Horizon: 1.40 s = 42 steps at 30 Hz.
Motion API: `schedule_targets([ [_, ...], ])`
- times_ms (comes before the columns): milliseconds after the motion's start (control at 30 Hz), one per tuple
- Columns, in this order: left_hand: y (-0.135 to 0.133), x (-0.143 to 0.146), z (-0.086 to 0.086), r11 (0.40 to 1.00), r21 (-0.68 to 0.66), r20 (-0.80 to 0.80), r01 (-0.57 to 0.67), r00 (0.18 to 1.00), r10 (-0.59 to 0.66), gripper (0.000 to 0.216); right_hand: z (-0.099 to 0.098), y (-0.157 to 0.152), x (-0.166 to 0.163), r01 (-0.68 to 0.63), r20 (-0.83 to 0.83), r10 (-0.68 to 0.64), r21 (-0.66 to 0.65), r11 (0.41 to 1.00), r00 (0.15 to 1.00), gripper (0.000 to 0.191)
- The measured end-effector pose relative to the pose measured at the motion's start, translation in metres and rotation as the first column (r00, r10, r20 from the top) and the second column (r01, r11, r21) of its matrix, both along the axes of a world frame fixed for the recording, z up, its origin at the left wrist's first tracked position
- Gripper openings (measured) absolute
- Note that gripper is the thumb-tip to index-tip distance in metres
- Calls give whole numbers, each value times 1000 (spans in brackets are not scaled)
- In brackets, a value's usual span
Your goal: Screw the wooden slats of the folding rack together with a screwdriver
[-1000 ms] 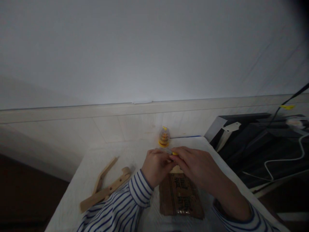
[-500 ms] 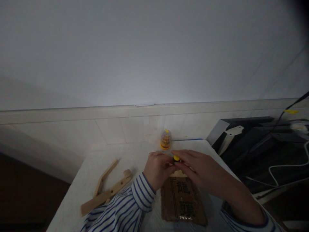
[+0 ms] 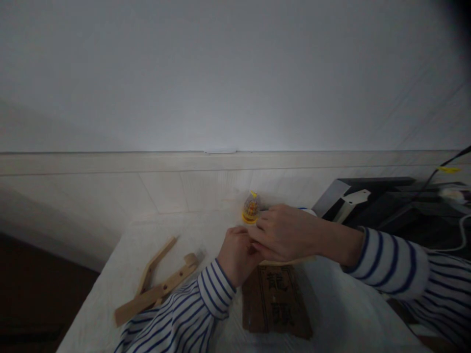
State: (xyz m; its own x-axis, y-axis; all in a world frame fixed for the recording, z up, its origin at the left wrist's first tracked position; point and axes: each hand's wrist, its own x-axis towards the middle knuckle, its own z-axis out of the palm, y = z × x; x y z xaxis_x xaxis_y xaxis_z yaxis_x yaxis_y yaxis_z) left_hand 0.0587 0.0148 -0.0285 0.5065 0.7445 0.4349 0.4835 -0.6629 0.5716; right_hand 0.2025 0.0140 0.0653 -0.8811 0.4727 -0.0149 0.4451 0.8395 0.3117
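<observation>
Head view: left hand and right hand meet over the white worktop, concealing anything between them, so whether they grasp something cannot be told. Beyond, a yellow-based container stands near the far edge; a dark-lettered brown packet lies toward the near edge, which the frame cuts off.

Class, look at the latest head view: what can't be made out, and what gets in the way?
All in the head view:
- Whatever is between the left hand and right hand: hidden by their fingers.
- Pale strip: partly hidden by the right hand.
- Jar contents: too small and blurred.
- Black cable: cut off by the right edge.
</observation>
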Motion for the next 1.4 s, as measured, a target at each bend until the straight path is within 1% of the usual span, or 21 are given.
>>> schedule_targets([
  [100, 0, 0, 1, 1000, 0, 47, 10, 999, -10, 21, -9, 7, 6, -2, 38, 3, -34, 999, 999, 34],
  [167, 0, 0, 2, 1000, -5, 71, 3, 997, -3, 26, -14, 9, 9, 2, 48, -1, -26, 1000, 999, 35],
  [233, 0, 0, 1, 1000, -9, 89, -2, 996, 3, 31, -18, 9, 11, 18, 47, -18, -10, 1000, 999, 31],
  [333, 0, 0, 0, 1000, -14, 109, 7, 994, -5, 31, -22, 8, 10, 64, 28, -64, 14, 998, 998, 24],
  [433, 0, 0, 1, 999, -33, 103, 11, 995, -8, 29, -24, 6, 9, 119, -8, -119, 27, 992, 993, 22],
  [600, 1, 1, 0, 998, -47, 101, 30, 995, -25, 30, -25, 1, 7, 179, -41, -178, 50, 982, 983, 18],
  [800, 2, 1, -4, 998, -33, 107, 51, 993, -47, 22, -25, -5, 4, 254, -45, -252, 51, 966, 967, 18],
  [933, 1, 1, -2, 998, -43, 89, 49, 995, -45, 26, -25, -8, 2, 306, -43, -303, 73, 949, 952, 17],
  [1000, 0, 1, -1, 997, -42, 86, 58, 995, -54, 28, -23, -10, 2, 334, -44, -332, 53, 941, 942, 18],
  [1200, 0, 1, 0, 997, -51, 65, 58, 996, -55, 24, -20, -12, 0, 391, -25, -391, -11, 920, 920, 22],
  [1267, -1, 1, 1, 997, -58, 51, 43, 998, -40, 22, -21, -11, -1, 404, -16, -404, -12, 915, 915, 22],
  [1400, -4, 0, 4, 998, -52, 0, -33, 999, 33, 18, -21, -11, -2, 413, -8, -413, 19, 910, 911, 22],
])
